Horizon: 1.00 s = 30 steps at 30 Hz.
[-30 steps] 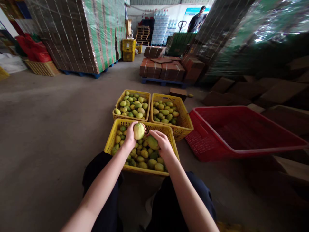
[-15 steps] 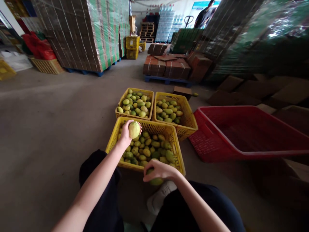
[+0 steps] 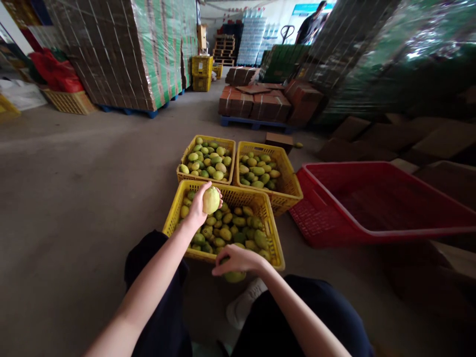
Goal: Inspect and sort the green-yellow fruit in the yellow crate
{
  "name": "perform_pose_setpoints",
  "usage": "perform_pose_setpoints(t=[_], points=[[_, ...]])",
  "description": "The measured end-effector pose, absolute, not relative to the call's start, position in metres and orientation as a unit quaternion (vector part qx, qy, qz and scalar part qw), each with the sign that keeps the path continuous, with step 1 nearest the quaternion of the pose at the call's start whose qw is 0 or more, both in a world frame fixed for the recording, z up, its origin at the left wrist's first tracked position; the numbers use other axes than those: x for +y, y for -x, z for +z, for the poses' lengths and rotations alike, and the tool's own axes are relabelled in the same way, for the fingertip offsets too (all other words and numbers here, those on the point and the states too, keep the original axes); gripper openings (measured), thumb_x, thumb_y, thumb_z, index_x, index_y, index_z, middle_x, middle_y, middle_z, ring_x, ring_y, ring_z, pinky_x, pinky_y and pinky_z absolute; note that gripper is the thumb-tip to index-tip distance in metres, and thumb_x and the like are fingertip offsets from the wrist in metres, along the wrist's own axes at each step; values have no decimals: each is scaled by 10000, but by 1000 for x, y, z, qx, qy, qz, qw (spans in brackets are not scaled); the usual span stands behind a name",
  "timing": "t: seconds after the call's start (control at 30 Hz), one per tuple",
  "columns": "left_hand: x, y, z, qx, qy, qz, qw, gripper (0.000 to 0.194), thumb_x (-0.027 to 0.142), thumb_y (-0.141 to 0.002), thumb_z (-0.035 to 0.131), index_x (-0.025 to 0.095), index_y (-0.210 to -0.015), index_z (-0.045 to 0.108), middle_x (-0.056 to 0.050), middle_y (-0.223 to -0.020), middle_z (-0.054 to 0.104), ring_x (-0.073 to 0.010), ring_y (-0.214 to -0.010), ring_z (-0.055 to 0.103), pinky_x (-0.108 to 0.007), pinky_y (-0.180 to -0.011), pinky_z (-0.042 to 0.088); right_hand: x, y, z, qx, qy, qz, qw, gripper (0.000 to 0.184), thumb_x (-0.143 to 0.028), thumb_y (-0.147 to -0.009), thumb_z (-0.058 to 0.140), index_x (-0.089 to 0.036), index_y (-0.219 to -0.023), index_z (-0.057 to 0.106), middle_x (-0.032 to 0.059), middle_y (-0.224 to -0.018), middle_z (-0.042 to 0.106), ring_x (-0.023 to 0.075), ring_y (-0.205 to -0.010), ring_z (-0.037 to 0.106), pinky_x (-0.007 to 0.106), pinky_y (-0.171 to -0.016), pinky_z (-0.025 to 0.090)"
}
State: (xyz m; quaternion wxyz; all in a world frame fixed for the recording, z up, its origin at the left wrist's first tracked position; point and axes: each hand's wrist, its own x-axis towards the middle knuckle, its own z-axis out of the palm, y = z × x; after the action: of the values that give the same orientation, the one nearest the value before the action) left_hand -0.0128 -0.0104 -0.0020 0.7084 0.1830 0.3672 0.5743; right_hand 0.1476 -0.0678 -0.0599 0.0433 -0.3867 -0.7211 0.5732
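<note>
My left hand [image 3: 198, 207] is closed around a pale yellow oval fruit [image 3: 211, 200], raised over the near yellow crate [image 3: 274, 243]. Its thumb lies along the side, and fingertips show at the far side. Close to my knees, my right hand [image 3: 238, 259] grips a green oval fruit [image 3: 235, 277] from above, just in front of that crate's near rim. The hand hides the top of this fruit. Inside the crate lie many loose yellow and green oval fruits [image 3: 225, 234].
Behind stand two more yellow crates of similar fruit, one left [image 3: 178, 171] and one right [image 3: 293, 191]. A large red basket [image 3: 310, 218] stands on the right. Farther back are flattened cartons [image 3: 271, 106] on a blue pallet, wrapped stacks [image 3: 163, 59] and a person [image 3: 310, 27].
My left hand has shifted slightly right and up with the pale fruit. My right hand has moved a little left with the green fruit, and the view has turned slightly.
</note>
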Motion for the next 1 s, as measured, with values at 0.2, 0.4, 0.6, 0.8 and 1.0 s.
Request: perform_pose_setpoints(t=[0.2,0.4,0.6,0.8,1.0], points=[[-12,9,2,347,-203,574,713,230,350,-775,663,153,-665,619,-8,-606,623,-118,-476,588,-230,-457,463,-48,-158,-21,-604,453,609,243,373,-544,-704,756,-179,-630,756,11,-602,653,133,-581,525,242,-536,380],[-10,1,1,371,-142,594,700,202,312,-799,600,163,-663,607,-15,-583,621,-135,-519,607,-245,-528,495,-36,-152,4,-423,461,642,444,318,-482,-647,798,-175,-620,720,18,-626,665,139,-559,568,247,-506,454],[-5,-7,-1,370,-80,618,689,142,301,-751,635,171,-703,605,4,-599,637,-130,-528,612,-242,-566,507,-14,-131,3,-207,406,709,539,145,-331,-638,733,-193,-636,687,-2,-587,673,143,-491,585,230,-423,460],[3,-10,-8,367,-60,619,692,144,286,-712,636,168,-643,590,-7,-562,611,-149,-604,667,-219,-600,514,0,-122,9,-63,401,729,552,169,-245,-794,534,-180,-696,656,8,-578,685,144,-489,611,241,-461,507],[5,-6,-8,383,-10,607,696,220,235,-835,522,182,-632,589,-12,-524,580,-167,-603,665,-249,-606,539,1,-119,8,10,388,753,531,199,-258,-864,492,-166,-769,640,32,-613,700,160,-519,624,277,-498,541]])
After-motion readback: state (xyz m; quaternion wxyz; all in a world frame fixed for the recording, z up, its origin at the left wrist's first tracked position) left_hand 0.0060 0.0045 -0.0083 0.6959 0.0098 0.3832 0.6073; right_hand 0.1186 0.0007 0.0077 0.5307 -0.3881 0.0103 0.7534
